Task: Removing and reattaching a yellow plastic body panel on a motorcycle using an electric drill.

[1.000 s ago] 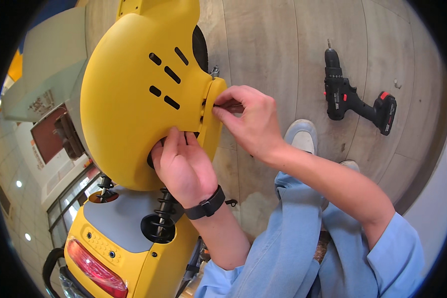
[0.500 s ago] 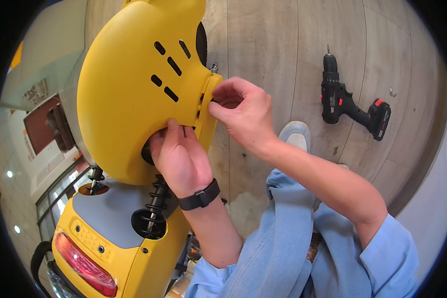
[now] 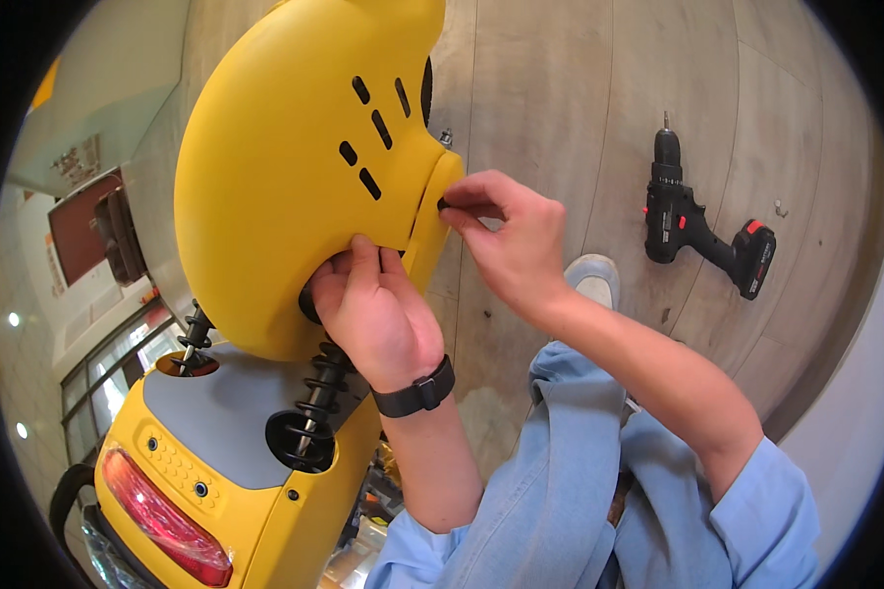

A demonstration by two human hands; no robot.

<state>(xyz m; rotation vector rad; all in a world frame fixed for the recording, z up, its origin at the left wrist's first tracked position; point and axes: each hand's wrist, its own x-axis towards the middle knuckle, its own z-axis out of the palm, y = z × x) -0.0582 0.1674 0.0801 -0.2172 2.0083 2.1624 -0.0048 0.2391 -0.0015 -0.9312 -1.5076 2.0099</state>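
A large curved yellow shell [image 3: 275, 196] with several dark slots fills the upper left, joined to a yellow vehicle body [image 3: 295, 540]. My left hand [image 3: 383, 319], wearing a black wristband, grips the shell's lower edge beside a dark opening; the thumb lies outside and some fingertips are hidden behind the rim. Along the shell's right side runs a narrow yellow strip [image 3: 448, 175], divided from it by a thin seam. At the strip's outer edge my right hand [image 3: 521, 236] pinches a small black piece [image 3: 442, 204], mostly covered by the fingertips.
A black cordless drill [image 3: 692, 221] lies on the wood-plank floor [image 3: 540, 88] to the right. Two black coil-spring shock absorbers [image 3: 324, 388] stand between shell and body. A red tail light [image 3: 162, 515] sits at lower left. My shoe [image 3: 594, 280] is near the middle.
The whole view has shifted, so shell, hands and drill appear farther right. The gap between the yellow strip and the shell looks narrower. Both hands keep their holds.
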